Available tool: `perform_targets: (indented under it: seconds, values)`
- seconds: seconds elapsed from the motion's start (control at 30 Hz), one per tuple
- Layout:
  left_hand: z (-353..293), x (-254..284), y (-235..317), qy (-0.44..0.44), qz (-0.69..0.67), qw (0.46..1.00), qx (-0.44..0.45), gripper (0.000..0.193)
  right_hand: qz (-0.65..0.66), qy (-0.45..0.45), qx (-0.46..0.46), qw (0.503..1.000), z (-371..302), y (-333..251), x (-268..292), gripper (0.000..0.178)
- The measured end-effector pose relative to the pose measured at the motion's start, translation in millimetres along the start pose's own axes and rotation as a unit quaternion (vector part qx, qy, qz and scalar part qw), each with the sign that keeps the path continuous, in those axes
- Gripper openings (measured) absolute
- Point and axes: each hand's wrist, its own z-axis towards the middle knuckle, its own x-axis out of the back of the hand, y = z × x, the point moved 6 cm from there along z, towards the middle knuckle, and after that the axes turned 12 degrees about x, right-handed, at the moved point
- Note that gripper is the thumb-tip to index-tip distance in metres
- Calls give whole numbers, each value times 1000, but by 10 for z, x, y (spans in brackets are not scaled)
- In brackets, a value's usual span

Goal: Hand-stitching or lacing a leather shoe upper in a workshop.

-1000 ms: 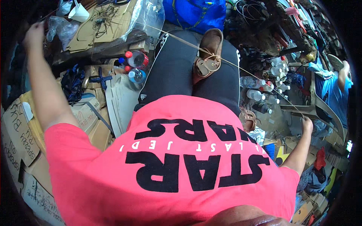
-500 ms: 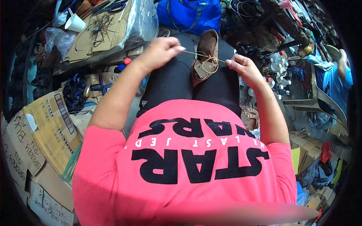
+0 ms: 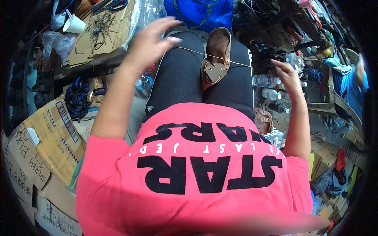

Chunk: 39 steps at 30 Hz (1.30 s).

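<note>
A brown shoe (image 3: 217, 48) lies between my black-trousered thighs, its toe end toward me and its eyelets showing. A thin tan lace (image 3: 190, 50) runs through it and lies loose, one end out over each thigh. My left hand (image 3: 153, 41) is raised beyond the left thigh, smeared by motion, with fingers apart close to that end of the lace. Off to the right of my right thigh, my right hand (image 3: 289, 78) hangs in the air with spread fingers, away from the lace and holding nothing.
Stacked cardboard pieces (image 3: 88, 45) with dark strands on top lie at the far left, near a white cup (image 3: 74, 24). A blue bag (image 3: 202, 13) stands ahead. Plastic bottles (image 3: 267, 80) and a chair (image 3: 334, 98) are at the right; cardboard boxes (image 3: 51, 133) at the left.
Both hands have let go of the lace and moved apart, left hand up and leftward, right hand out to the right. The taut lace now lies slack, and its loops over the shoe are gone.
</note>
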Motion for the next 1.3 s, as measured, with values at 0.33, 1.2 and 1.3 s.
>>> perform_targets:
  seconds: [0.33, 1.2, 1.3]
  values:
    - [536, -1229, 647, -305, 12, 952, -10, 43, 10, -87, 282, 955, 525, -1012, -698, 13]
    - [405, -1414, 489, -493, -103, 863, 23, 30, -171, -11, 329, 929, -1, -1313, -851, 20]
    - [396, -1400, 510, -490, -81, 868, 14, 31, -307, -47, 337, 889, -61, -1498, -899, 16]
